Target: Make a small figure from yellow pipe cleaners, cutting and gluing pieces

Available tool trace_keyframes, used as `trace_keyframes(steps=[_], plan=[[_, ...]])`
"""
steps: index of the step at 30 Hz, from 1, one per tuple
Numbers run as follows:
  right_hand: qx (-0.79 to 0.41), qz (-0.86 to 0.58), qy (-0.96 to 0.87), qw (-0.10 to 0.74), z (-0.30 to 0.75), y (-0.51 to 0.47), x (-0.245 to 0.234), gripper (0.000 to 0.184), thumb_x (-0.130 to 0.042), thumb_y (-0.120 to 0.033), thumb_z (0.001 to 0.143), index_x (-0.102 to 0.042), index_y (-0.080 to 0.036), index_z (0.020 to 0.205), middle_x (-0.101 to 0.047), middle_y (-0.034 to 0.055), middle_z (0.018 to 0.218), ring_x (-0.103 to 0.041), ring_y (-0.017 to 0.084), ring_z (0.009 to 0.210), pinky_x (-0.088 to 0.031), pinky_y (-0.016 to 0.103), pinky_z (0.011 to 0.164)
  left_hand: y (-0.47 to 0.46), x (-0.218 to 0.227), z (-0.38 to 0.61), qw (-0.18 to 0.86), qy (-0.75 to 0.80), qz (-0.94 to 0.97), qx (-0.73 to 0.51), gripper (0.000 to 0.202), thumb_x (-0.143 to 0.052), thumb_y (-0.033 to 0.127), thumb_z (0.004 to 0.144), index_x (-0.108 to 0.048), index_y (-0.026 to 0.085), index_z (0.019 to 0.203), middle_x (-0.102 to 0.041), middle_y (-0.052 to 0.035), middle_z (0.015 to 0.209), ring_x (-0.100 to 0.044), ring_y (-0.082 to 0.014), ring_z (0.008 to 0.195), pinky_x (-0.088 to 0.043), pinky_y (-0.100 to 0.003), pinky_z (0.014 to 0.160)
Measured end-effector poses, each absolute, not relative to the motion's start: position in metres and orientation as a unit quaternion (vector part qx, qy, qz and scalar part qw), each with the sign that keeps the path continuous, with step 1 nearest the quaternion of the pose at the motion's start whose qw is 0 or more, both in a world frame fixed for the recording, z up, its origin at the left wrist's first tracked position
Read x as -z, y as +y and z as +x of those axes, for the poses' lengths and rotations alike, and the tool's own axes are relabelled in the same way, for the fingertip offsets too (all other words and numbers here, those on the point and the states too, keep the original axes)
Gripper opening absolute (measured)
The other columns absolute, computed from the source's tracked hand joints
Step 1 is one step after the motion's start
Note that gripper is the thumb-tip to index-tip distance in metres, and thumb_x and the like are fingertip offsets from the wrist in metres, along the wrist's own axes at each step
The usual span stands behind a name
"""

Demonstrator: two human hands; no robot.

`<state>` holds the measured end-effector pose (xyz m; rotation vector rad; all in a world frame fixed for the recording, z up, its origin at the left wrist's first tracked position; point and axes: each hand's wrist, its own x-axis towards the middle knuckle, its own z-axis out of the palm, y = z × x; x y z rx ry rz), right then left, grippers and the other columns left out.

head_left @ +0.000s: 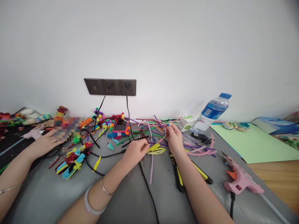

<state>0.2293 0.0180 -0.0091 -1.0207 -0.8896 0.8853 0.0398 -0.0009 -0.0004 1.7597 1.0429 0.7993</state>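
Note:
My left hand rests knuckles-up on the grey table, its fingers pinched on a thin pipe cleaner beside some yellow bent pieces. A pale bangle and a thin bracelet sit on that wrist. My right hand, with blue nails, is raised slightly, fingertips pinched on a strand from the pile of coloured pipe cleaners. The two hands are a short way apart over the same tangle. A lilac strand lies toward me between them.
Another person's hand lies at the left by colourful finished pieces. A phone in a pink case, black cables, black-and-yellow pliers, a pink glue gun, a water bottle, a small carton, a key fob and green paper surround me.

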Motion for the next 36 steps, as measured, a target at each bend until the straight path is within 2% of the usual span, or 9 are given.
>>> trace_keyframes(steps=[3,7,10,16,20,23,27,30,36], plan=[[-0.381,-0.455,-0.409,0.693,0.229,0.018,0.009,0.028,-0.064,-0.046,0.082,-0.052,-0.022,0.074,-0.047,-0.0041,0.061,-0.038,0.012,0.053,-0.03,0.025,0.05,-0.005,0.003,0.041,0.362,0.429,0.776,-0.287,0.01,-0.06,0.02,0.078,-0.06,0.021,0.069,-0.038,0.0057,0.046,-0.032,-0.0121,0.047,-0.018,-0.026,0.055],[-0.362,-0.461,-0.424,0.69,0.228,0.018,0.01,0.028,-0.062,-0.047,0.084,-0.052,-0.023,0.074,-0.048,-0.0041,0.062,-0.038,0.012,0.053,-0.03,0.026,0.05,-0.005,0.007,0.041,0.348,0.441,0.781,-0.271,0.006,-0.066,0.018,0.073,-0.065,0.023,0.071,-0.043,0.0042,0.048,-0.036,-0.0145,0.049,-0.018,-0.025,0.056],[-0.361,-0.463,-0.428,0.687,0.228,0.018,0.011,0.027,-0.061,-0.046,0.085,-0.053,-0.023,0.075,-0.048,-0.0042,0.061,-0.038,0.012,0.053,-0.03,0.025,0.051,-0.005,0.007,0.04,0.354,0.447,0.78,-0.259,0.01,-0.067,0.014,0.071,-0.064,0.023,0.068,-0.046,0.0031,0.051,-0.039,-0.0151,0.051,-0.018,-0.025,0.057],[-0.368,-0.458,-0.439,0.68,0.228,0.017,0.01,0.026,-0.062,-0.046,0.085,-0.056,-0.022,0.075,-0.048,-0.0034,0.062,-0.038,0.013,0.054,-0.03,0.026,0.051,-0.006,0.002,0.041,0.336,0.457,0.791,-0.23,0.009,-0.058,0.016,0.078,-0.058,0.022,0.072,-0.042,0.0052,0.047,-0.037,-0.0139,0.047,-0.017,-0.025,0.055],[-0.374,-0.473,-0.471,0.644,0.226,0.015,0.008,0.034,-0.059,-0.054,0.085,-0.061,-0.021,0.078,-0.043,-0.0044,0.056,-0.036,0.013,0.05,-0.03,0.027,0.049,-0.007,-0.001,0.041,0.355,0.448,0.773,-0.274,0.008,-0.051,0.018,0.081,-0.053,0.022,0.075,-0.04,0.0062,0.051,-0.034,-0.0121,0.045,-0.018,-0.024,0.053],[-0.407,-0.472,-0.523,0.582,0.222,0.012,0.004,0.041,-0.057,-0.06,0.085,-0.062,-0.02,0.073,-0.042,-0.005,0.048,-0.033,0.012,0.046,-0.03,0.027,0.048,-0.009,-0.001,0.041,0.364,0.419,0.77,-0.315,0.006,-0.049,0.018,0.082,-0.051,0.021,0.076,-0.044,0.0054,0.058,-0.038,-0.011,0.049,-0.023,-0.023,0.054],[-0.471,-0.435,-0.559,0.525,0.218,0.008,0.0,0.037,-0.065,-0.055,0.081,-0.062,-0.019,0.07,-0.045,-0.0047,0.049,-0.034,0.01,0.046,-0.028,0.026,0.047,-0.009,-0.001,0.041,0.366,0.414,0.763,-0.335,0.004,-0.053,0.02,0.08,-0.052,0.021,0.076,-0.048,0.0045,0.062,-0.043,-0.0105,0.054,-0.027,-0.022,0.057],[-0.515,-0.402,-0.539,0.532,0.217,0.007,0.001,0.029,-0.074,-0.048,0.076,-0.065,-0.02,0.078,-0.05,-0.0044,0.057,-0.04,0.01,0.05,-0.031,0.023,0.047,-0.008,-0.001,0.042,0.394,0.419,0.744,-0.341,0.005,-0.056,0.022,0.08,-0.054,0.021,0.076,-0.048,0.005,0.061,-0.041,-0.0098,0.052,-0.027,-0.022,0.056],[-0.558,-0.366,-0.496,0.556,0.221,0.009,0.005,0.025,-0.077,-0.044,0.073,-0.07,-0.023,0.084,-0.063,-0.0011,0.067,-0.053,0.013,0.058,-0.044,0.025,0.055,-0.003,-0.003,0.042,0.485,0.408,0.647,-0.424,0.011,-0.063,0.027,0.08,-0.057,0.018,0.084,-0.04,0.0066,0.057,-0.036,-0.0095,0.053,-0.027,-0.021,0.055]])
